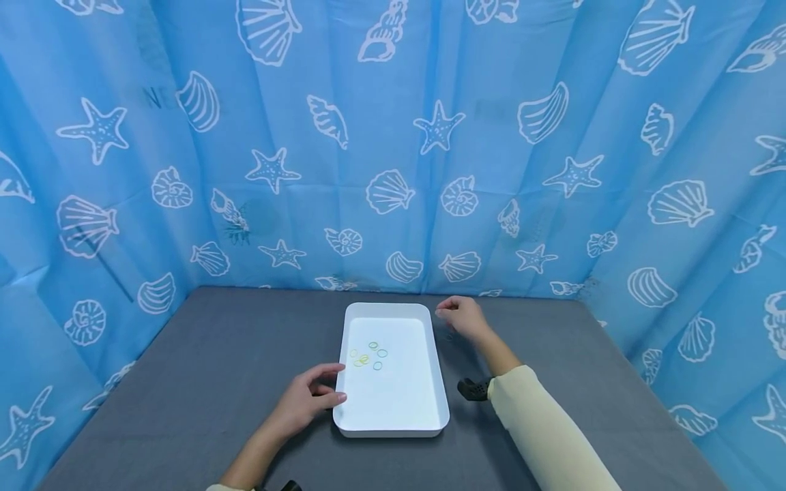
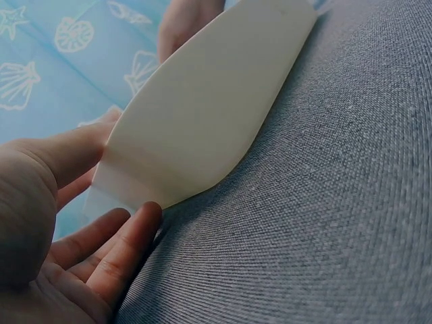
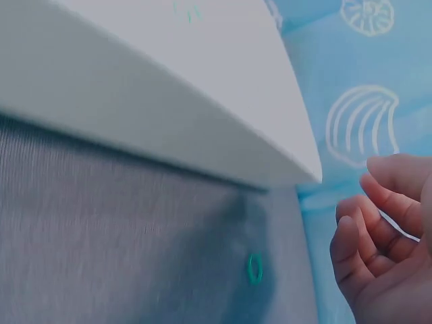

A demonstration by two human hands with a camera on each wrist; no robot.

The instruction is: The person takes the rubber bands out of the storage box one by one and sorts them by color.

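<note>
A shallow white tray (image 1: 396, 389) lies on the grey cloth. Several thin yellow bands (image 1: 364, 359) and green bands (image 1: 377, 366), like small rubber bands, sit in its left half. My left hand (image 1: 303, 401) grips the tray's left wall between thumb and fingers, as the left wrist view also shows. Just off the tray's far right corner, my right hand (image 1: 463, 318) hovers with loosely bent fingers; nothing shows between them. A green band (image 3: 250, 268) lies on the cloth beside the tray, below the right hand, in the right wrist view.
Grey cloth (image 1: 215, 382) covers the table around the tray. A blue curtain (image 1: 393, 136) with white shells and starfish hangs along the back and sides. A black wrist device (image 1: 473, 389) is on the right forearm, near the tray's right wall.
</note>
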